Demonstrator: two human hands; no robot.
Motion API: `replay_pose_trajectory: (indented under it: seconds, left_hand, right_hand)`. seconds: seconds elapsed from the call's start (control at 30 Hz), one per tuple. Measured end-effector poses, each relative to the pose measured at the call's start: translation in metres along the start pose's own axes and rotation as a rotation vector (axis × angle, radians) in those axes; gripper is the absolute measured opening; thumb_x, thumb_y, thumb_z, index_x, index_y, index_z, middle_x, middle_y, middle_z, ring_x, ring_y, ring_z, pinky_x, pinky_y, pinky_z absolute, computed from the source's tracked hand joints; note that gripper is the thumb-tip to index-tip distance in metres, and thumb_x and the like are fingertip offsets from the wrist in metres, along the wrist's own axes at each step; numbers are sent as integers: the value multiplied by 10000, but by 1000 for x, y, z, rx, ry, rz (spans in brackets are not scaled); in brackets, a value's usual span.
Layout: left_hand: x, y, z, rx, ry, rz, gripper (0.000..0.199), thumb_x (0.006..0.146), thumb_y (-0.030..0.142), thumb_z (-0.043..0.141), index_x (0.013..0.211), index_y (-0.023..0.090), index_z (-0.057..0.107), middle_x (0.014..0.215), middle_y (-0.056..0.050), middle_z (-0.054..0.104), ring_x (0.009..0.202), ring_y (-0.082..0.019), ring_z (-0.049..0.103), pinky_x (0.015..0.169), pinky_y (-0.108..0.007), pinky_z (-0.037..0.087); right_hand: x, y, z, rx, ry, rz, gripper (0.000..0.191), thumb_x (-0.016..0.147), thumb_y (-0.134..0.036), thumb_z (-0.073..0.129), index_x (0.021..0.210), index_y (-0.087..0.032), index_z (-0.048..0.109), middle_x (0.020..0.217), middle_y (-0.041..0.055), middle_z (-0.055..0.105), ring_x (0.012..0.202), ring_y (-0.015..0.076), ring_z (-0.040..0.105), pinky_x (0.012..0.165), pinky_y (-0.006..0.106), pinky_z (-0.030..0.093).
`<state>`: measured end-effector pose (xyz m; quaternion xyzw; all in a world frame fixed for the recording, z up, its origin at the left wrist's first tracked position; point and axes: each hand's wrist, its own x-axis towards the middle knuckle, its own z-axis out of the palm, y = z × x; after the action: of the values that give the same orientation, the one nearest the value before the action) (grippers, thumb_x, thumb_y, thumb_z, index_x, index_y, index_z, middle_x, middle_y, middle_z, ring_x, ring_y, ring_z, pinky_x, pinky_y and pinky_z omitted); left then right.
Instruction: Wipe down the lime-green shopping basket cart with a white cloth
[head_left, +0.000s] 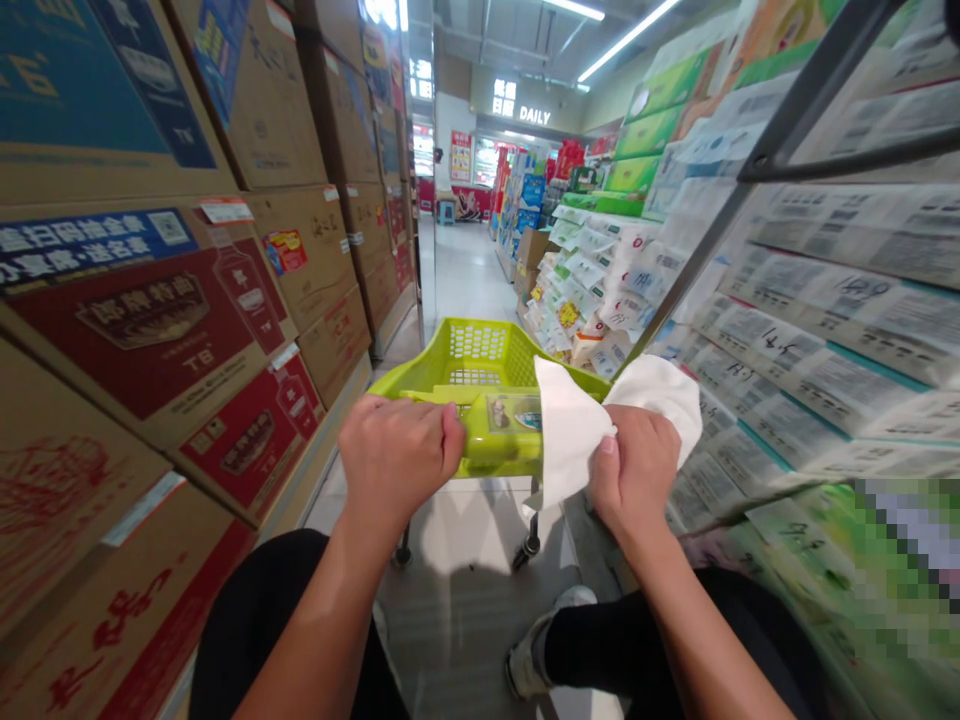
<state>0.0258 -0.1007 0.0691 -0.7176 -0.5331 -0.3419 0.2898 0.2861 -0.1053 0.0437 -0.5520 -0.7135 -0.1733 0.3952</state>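
My left hand [397,455] is wrapped round the green handle [502,442] of the cart [521,368], mid-frame; my right hand [645,465] clenches white cloth [566,425] at its other end. Loose fabric could slip under my palm, letting the cart veer into the stacked packs [596,265] at right.

The floor [466,268] is pale, glossy tile, with light reflected in it and a shadow under the green cart [480,345], whose dark wheels [527,550] rest on it. A light shoe [529,655] stands near them. Along the left, stacked cartons [150,320] rise from a low base [304,478]. Farther off stands a blue stool [446,211]. Packs [825,385] are piled along the right, their underside hidden.
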Motion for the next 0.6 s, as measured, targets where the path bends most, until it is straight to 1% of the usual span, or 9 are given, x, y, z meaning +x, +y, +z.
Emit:
replay_pose_trajectory:
  seconds: [0.13, 0.2, 0.23, 0.33, 0.37, 0.43, 0.5, 0.53, 0.6]
  left_hand:
    - [3, 8, 3, -40, -26, -6, 427, 924, 282, 474, 520, 215, 596, 523, -30, 635, 492, -170, 517, 622, -373, 288]
    - [5, 11, 5, -44, -44, -4, 418, 915, 290, 480, 522, 217, 604, 524, -29, 638, 496, -168, 523, 625, -375, 286]
    - [5, 12, 5, -41, -50, -3, 414, 913, 291, 483, 525, 218, 607, 527, -28, 639, 501, -168, 529, 626, -377, 287]
    - [5, 15, 6, -33, -45, 1, 405, 911, 296, 492, 533, 220, 617, 531, -28, 639, 509, -168, 539, 628, -380, 290]
    - [5, 16, 6, -34, -37, -7, 405, 910, 295, 492, 534, 220, 620, 531, -30, 637, 509, -170, 538, 629, -381, 289]
    - [4, 19, 6, -38, -17, -40, 413, 910, 283, 484, 526, 219, 623, 521, -36, 628, 504, -177, 532, 630, -384, 288]
    - [4, 21, 6, -38, -5, -82, 422, 908, 266, 475, 519, 214, 630, 512, -46, 620, 500, -184, 528, 636, -387, 295]
    - [4, 21, 6, -33, 0, -104, 425, 907, 260, 472, 516, 210, 632, 509, -50, 618, 498, -186, 525, 642, -387, 302]
    - [5, 22, 6, -18, 4, -134, 426, 906, 259, 472, 517, 204, 638, 510, -56, 619, 492, -186, 521, 651, -387, 314]
  right_hand:
    - [19, -18, -12, 15, -179, -19, 482, 1050, -414, 318, 1350, -174, 609, 1290, 141, 684, 1169, 293, 598, 1022, 422, 357]
    - [35, -29, -16, -20, -300, -28, 481, 1061, -436, 331, 1361, -195, 620, 1312, 135, 679, 1199, 290, 597, 1015, 400, 364]
    - [45, -34, -16, -43, -372, -37, 478, 1064, -446, 329, 1323, -200, 648, 1271, 134, 697, 1183, 290, 608, 993, 387, 375]
    - [78, -46, -13, -93, -637, -57, 520, 1063, -494, 313, 1118, -192, 732, 1051, 127, 755, 1024, 279, 667, 861, 344, 411]
    - [89, -49, -10, -99, -724, -51, 551, 1059, -516, 305, 1050, -187, 748, 1004, 130, 763, 976, 278, 679, 815, 335, 414]
    - [107, -52, -3, -100, -861, -22, 612, 1046, -559, 299, 961, -173, 766, 983, 148, 771, 916, 281, 692, 746, 327, 410]
    - [116, -54, 2, -103, -918, 5, 653, 1036, -589, 294, 914, -163, 773, 992, 163, 774, 896, 284, 695, 716, 327, 405]
    - [115, -55, 3, -107, -909, 10, 661, 1038, -589, 286, 908, -163, 774, 986, 162, 773, 888, 280, 694, 710, 327, 403]
    - [105, -56, 1, -106, -826, -20, 630, 1048, -563, 279, 965, -178, 770, 976, 138, 772, 901, 271, 688, 732, 326, 407]
